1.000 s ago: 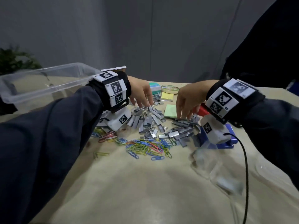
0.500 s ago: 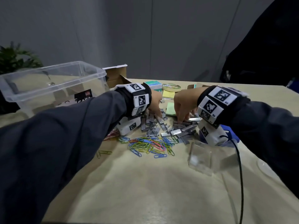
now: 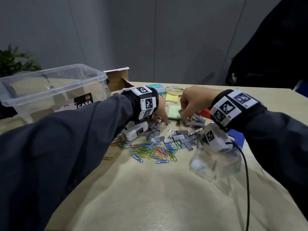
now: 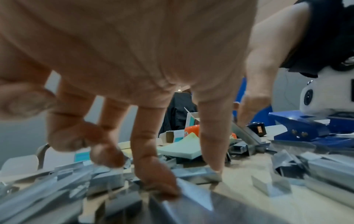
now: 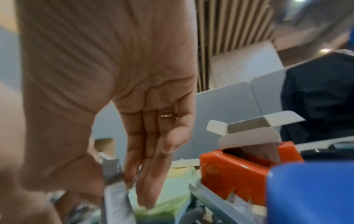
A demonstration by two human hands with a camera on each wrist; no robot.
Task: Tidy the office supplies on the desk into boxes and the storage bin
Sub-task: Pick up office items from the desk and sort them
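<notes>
The right hand (image 3: 194,100) has been lifted off the heap since a second ago, and a few staple strips (image 5: 113,174) are now pinched between its thumb and its straight, close-set fingers (image 5: 151,174), just above the green sticky notes (image 3: 175,112). The left hand (image 3: 160,112) has been brought in from the far side and is now spread wide on the staple pile (image 3: 176,139), its fingertips (image 4: 159,188) pressed down on loose strips; nothing is gripped by it.

By the look of it, a gathering step has been started: staples are being collected first, and none have yet been boxed.

Nearer the person, the coloured paper clips (image 3: 151,150) are left in a tangle, touching the near edge of the staples, so a mixed handful could easily be scooped. A small clear box (image 3: 205,162) is seen just beside the pile under the right wrist; whether it is open cannot be told. The big clear storage bin (image 3: 55,80) is parked well to the left, with a cardboard box (image 3: 116,79) behind it. An open small carton (image 5: 249,125) is shown behind the orange holder (image 5: 239,166) in the right wrist view, near that hand. A blue hole punch (image 4: 310,128), yellow sticky notes (image 3: 172,98) and a tape roll (image 3: 174,90) are crowded round the far side, so room for the hands is tight.
</notes>
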